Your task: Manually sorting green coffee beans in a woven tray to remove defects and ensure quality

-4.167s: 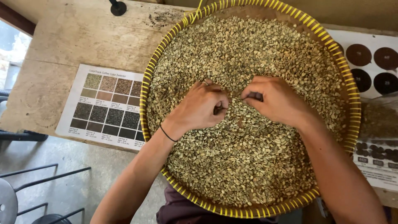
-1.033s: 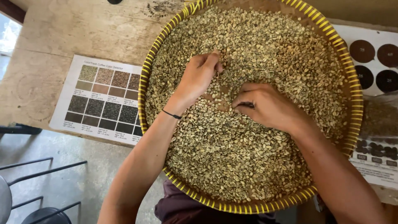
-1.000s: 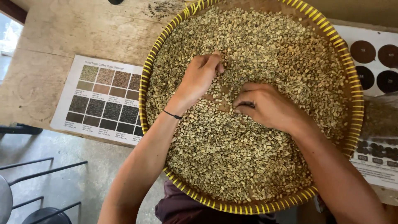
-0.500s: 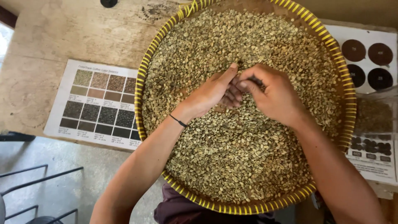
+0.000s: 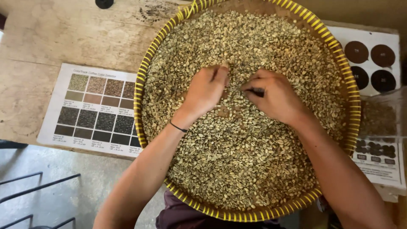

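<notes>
A wide round woven tray with a yellow-striped rim (image 5: 140, 110) lies on a wooden table and is filled with pale green coffee beans (image 5: 246, 161). My left hand (image 5: 206, 90) rests palm down on the beans near the tray's middle, fingers spread and pressing into them. My right hand (image 5: 273, 96) lies just to its right, fingers curled with a few dark beans pinched under them. The two hands are a short gap apart. A thin dark band circles my left wrist.
A printed sheet with a grid of bean colour samples (image 5: 95, 108) lies on the table left of the tray. Another sheet with dark round swatches (image 5: 373, 63) sits to the right, beside a clear bag of beans (image 5: 383, 118). Black metal chair legs (image 5: 38, 182) stand on the floor below.
Half a second ago my hands touched at the fingertips; now they have parted, the left flat on the beans. A second ago the left reached further up and left.
</notes>
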